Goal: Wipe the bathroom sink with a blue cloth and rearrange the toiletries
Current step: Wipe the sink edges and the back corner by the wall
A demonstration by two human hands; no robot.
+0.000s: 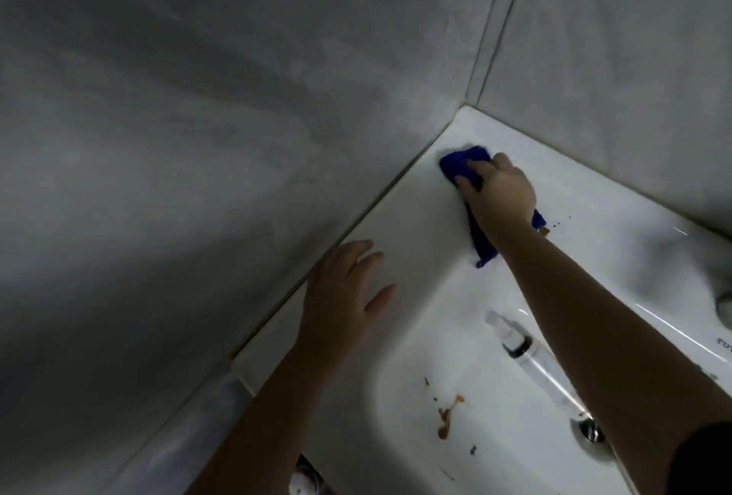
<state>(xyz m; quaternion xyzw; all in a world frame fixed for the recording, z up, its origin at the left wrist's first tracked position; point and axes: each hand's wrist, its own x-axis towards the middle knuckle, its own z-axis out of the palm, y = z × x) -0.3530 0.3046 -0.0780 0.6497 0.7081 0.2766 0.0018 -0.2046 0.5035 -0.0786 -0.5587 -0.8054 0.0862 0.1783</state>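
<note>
Right hand [501,193] lies on top of the blue cloth [459,161], its fingers fairly straight and spread across the fabric, pressing it flat against the sink [416,217] instead of gripping it. The cloth is a deep, saturated blue with a soft, slightly fuzzy surface. It is bunched under the palm, with one rumpled end ahead of the fingertips and a narrow tail coming out beneath the wrist. It sits on the flat back ledge of the sink, near the corner where the two walls meet.

Left hand [340,296] holds nothing. Its fingers are extended and a little apart, and it rests on the ledge just beside the wall [198,138].

The sink is glossy white ceramic with a rounded basin and smooth, curved edges that catch thin streaks of light. In the basin lies a clear plastic syringe [519,348] with a dark plunger seal, partly hidden by the right forearm. Brown smears [445,421] and a few dark specks mark the basin floor, and a small brown spot [546,232] sits on the ledge by the cloth's tail. A shiny metal drain [592,431] shows beside the forearm. The walls are matte grey tile with pale grout lines.
</note>
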